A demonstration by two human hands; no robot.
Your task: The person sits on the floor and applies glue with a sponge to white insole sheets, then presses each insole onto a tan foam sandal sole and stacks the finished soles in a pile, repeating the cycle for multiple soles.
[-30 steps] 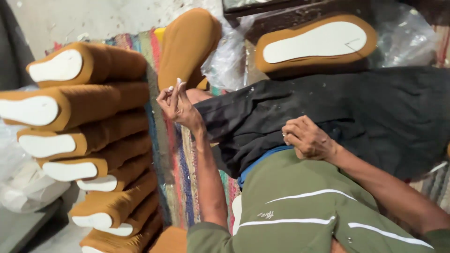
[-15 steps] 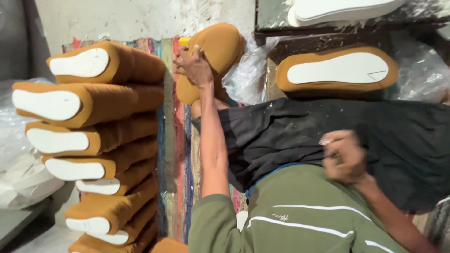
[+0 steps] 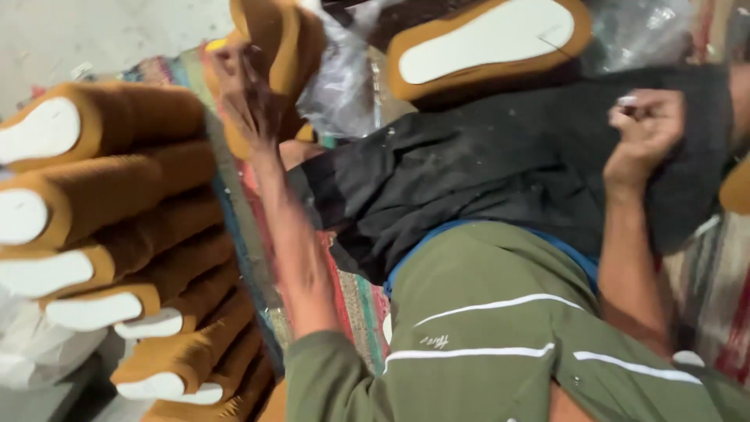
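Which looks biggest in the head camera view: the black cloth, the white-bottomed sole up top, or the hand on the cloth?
1. black cloth
2. white-bottomed sole
3. right hand
Nearness to the camera may skew this.

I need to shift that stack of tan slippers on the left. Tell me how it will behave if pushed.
The stack of tan slippers will probably slump, since its layers already sit skewed. The pieces look soft and light, so they would likely slide over one another. The left hand is up at another slipper, not steadying the stack.
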